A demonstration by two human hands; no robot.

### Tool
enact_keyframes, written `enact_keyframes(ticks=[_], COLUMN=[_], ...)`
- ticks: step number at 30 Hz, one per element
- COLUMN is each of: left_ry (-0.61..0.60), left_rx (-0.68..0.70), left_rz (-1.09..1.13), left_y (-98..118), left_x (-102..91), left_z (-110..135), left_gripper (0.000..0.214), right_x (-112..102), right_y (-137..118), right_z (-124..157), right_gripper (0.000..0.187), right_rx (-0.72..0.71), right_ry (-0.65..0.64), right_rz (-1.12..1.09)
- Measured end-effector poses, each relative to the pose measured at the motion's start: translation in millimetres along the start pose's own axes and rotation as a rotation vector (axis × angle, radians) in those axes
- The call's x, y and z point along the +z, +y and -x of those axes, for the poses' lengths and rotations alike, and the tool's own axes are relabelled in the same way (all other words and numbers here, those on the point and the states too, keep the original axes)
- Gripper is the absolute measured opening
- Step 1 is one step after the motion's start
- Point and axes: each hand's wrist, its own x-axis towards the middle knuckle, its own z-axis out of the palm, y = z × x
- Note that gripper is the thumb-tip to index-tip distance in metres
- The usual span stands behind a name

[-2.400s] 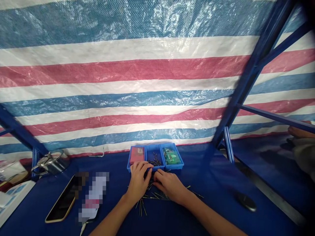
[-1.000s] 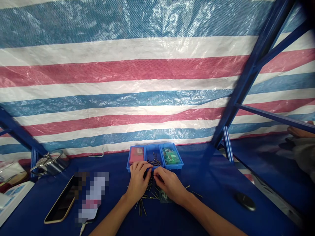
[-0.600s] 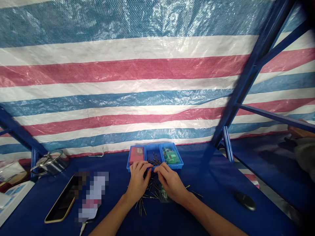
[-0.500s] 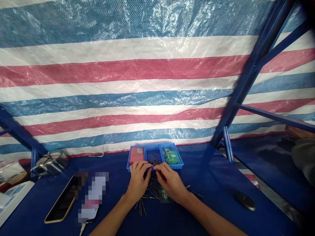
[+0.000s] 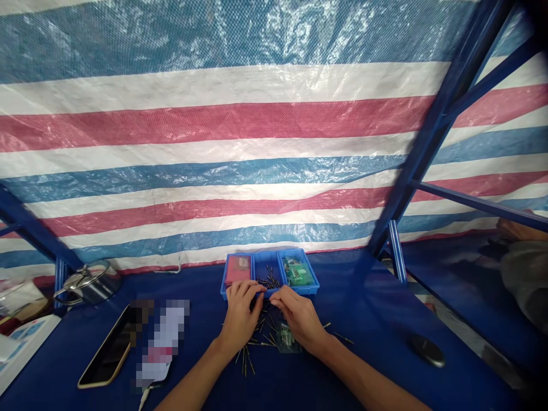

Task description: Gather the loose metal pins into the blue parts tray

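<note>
My left hand [image 5: 244, 313] is at the front edge of a blue divided tray [image 5: 306, 290], its thumb and fingers drawn together. Close by on the right, my right hand [image 5: 302, 315] is pinched as well. What either set of fingertips holds is too small to make out. Thin dark metal rods [image 5: 270, 281] lie in the tray's middle compartment. A red packet [image 5: 238, 268] fills the left compartment, and green packets [image 5: 298, 272] fill the right one. Beneath and between my hands are more loose rods [image 5: 245, 361] and a small clear bag [image 5: 287, 341] with greenish contents.
Left on the blue table stand a phone [image 5: 105, 354], a blurred-out device with a white cable [image 5: 144, 397], and a lidded metal pot [image 5: 96, 282]. A dark oval object [image 5: 426, 349] lies right. Blue frame posts [image 5: 398, 251] and a striped sheet [image 5: 274, 123] bound the back.
My right hand's fingertips have shifted slightly away from the left ones, opening a small gap and showing more of the clear bag. The left hand stays in place.
</note>
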Motion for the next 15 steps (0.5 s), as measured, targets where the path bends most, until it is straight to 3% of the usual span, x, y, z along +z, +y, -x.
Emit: enact_keyframes(ticks=[9,15], left_ry=[-0.020,-0.017], left_rx=[-0.012,-0.011], left_rz=[0.006,0.007], left_y=[-0.3,0.1], left_x=[-0.5,-0.2], left_z=[-0.4,-0.3], left_gripper=[0.021,0.019], right_x=[0.2,2.4], right_y=[-1.2,2.2], right_z=[1.9,2.8], right_gripper=[0.030,0.025], right_rx=[0.232,0.207], right_ry=[0.022,0.019], right_rz=[-0.124,-0.128])
